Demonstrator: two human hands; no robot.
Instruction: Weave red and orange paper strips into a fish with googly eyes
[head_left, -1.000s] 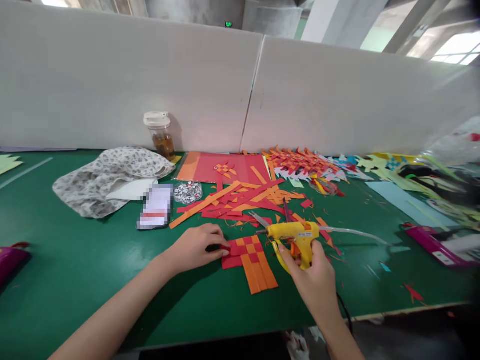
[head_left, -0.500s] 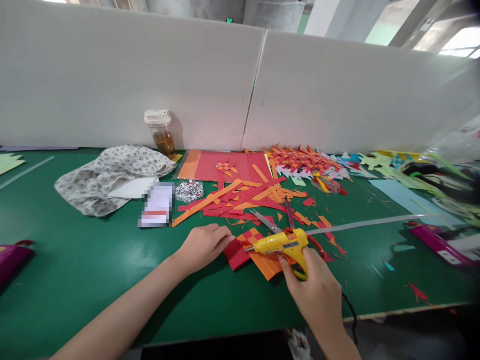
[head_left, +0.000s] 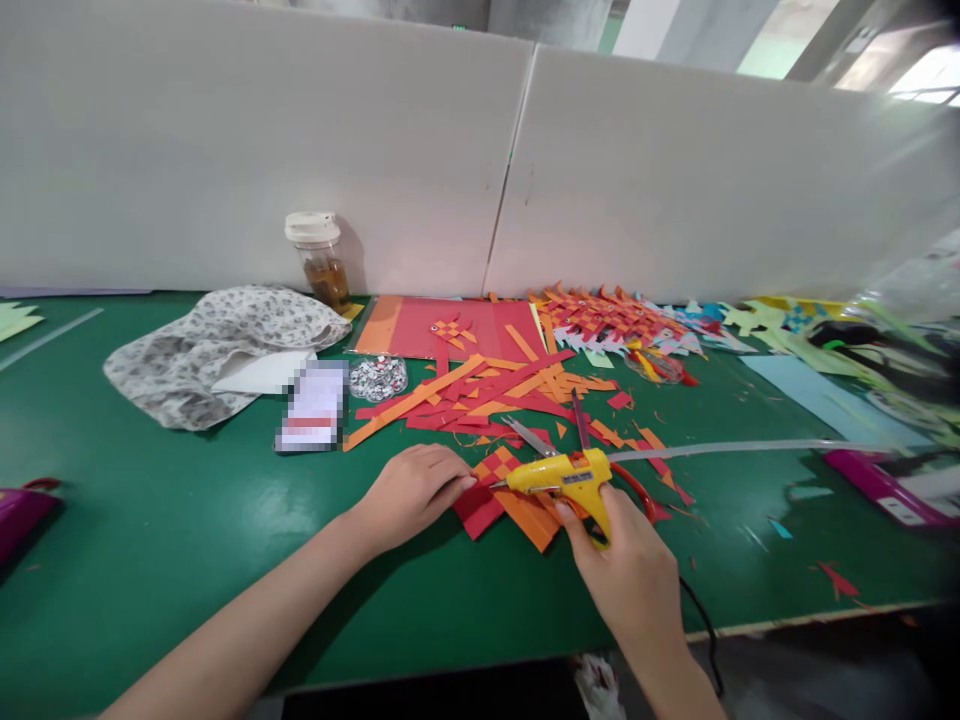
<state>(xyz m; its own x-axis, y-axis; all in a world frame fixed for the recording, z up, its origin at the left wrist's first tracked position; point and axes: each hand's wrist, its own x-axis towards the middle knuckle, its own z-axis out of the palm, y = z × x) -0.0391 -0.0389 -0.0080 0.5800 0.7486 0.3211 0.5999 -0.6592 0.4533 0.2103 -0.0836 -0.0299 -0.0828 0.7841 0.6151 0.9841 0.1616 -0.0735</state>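
Left hand [head_left: 415, 497]: pinched weave [head_left: 500, 466] by edge.
Right hand [head_left: 628, 558]: gripped gun [head_left: 556, 474].
Weave: seemed light, bendable (edges suited holding).

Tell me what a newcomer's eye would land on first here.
Probably the yellow glue gun, held in the right hand with its nozzle at the woven red-and-orange paper, whose left edge the left hand pinches. Next, likely the heap of red and orange strips just beyond, and the lidded cup of amber liquid standing by the pale partition.
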